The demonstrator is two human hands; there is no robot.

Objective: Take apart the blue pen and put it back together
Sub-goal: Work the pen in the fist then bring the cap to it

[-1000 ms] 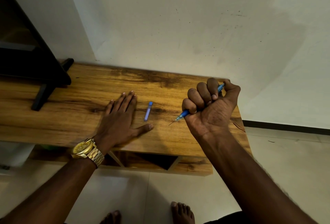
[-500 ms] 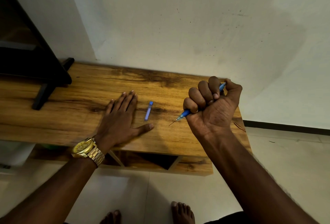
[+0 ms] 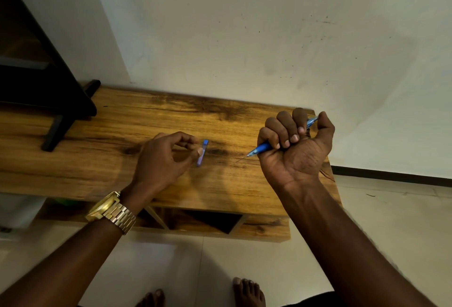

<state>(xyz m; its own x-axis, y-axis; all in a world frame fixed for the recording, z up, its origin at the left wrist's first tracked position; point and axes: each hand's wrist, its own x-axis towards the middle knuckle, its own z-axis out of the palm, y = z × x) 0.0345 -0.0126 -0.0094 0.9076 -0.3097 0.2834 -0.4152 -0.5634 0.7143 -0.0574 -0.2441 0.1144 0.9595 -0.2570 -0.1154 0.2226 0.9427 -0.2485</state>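
Observation:
My right hand is clenched in a fist around the blue pen body, palm up, above the right end of the wooden table. The pen's thin tip points left and down toward the wood; its rear end pokes out by the thumb. The blue pen cap lies on the table in the middle. My left hand hovers just left of the cap with fingers curled, thumb tip touching or nearly touching the cap; I cannot tell whether it grips it.
A black stand with a foot occupies the table's left end beneath a dark screen. A white wall rises behind the table. Open shelf compartments sit under the tabletop, and my bare feet are on the tiled floor below.
My left hand lifted from lying flat on the table, curled its fingers and moved right to the cap. The right hand stayed clenched on the pen body.

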